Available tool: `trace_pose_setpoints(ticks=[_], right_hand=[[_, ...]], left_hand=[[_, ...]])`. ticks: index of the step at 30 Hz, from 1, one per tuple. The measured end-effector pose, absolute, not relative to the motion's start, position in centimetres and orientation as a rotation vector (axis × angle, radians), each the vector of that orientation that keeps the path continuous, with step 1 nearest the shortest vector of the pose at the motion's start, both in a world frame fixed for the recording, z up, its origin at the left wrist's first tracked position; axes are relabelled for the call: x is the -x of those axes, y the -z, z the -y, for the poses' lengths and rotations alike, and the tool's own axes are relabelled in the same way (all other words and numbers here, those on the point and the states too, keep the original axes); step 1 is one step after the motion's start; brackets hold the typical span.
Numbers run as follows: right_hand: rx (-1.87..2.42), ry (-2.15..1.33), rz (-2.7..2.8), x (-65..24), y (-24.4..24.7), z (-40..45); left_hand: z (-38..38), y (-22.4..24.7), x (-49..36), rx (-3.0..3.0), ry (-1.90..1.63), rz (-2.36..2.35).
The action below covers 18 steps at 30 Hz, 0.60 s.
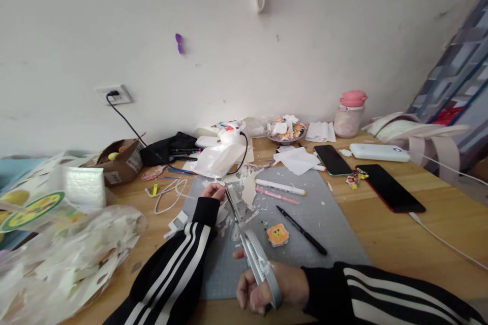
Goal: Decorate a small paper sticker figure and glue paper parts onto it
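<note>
My right hand (280, 282) is wrapped round the grey handles of a pair of scissors (249, 241). The blades point away from me, up and to the left. At their far end my left hand (214, 191) is closed in a pinch beside the tips. Whatever it pinches is too small or hidden to make out. Under both hands lies a grey cutting mat (324, 213) strewn with paper scraps. An orange square cut-out with a small face (278, 235) rests right of the scissors. Close to it are a black pen (301, 229), a white marker (280, 186) and a pink pen (277, 195).
Two phones (392, 188) and a white power bank (379, 152) lie at the right, with a pink-lidded bottle (349, 114) behind. A bowl of scraps (285, 129) stands at the back. Left are a cardboard box (118, 162), a white cable (165, 198) and a plastic bag (72, 259).
</note>
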State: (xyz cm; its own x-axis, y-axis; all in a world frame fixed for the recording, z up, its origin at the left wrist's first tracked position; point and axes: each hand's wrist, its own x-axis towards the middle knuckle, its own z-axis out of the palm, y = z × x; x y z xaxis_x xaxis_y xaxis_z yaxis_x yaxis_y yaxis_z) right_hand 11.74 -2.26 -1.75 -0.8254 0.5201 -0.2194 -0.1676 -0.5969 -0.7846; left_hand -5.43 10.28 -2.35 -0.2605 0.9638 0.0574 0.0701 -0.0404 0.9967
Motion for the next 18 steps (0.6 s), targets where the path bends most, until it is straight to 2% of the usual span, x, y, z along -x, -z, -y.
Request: trace_pose_setpoints(ticks=[18], right_hand=[[0.462, -2.397, 0.977, -12.11, 1.95, 2.50]], left_hand=[[-10.12, 2.71, 5.85, -1.288, -1.274, -1.036]])
